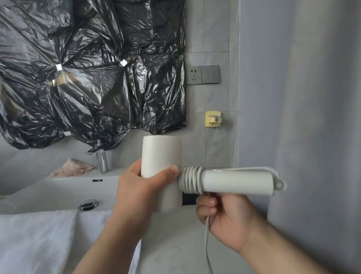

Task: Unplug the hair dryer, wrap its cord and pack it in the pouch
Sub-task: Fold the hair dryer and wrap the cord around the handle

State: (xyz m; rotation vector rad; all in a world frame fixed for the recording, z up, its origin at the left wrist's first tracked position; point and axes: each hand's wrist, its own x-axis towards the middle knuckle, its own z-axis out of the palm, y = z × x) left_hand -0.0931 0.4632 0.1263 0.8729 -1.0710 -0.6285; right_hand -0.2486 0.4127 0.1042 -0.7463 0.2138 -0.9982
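Wall socket (194, 75) empty, so unplugged. Our left hand (136, 193) clasps the hair dryer (162, 161) body midair; right hand (224, 217) pinches the cord (191, 178), several turns wound on handle. Slack remains; pouch unseen.

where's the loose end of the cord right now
In the head view the cord hangs down from the right hand, just below the coils wound on the hair dryer handle; its end runs out of view at the bottom.

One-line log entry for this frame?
step: wrapping cord | left hand: holds hair dryer barrel | right hand: feeds cord, coils on handle | pouch: unseen
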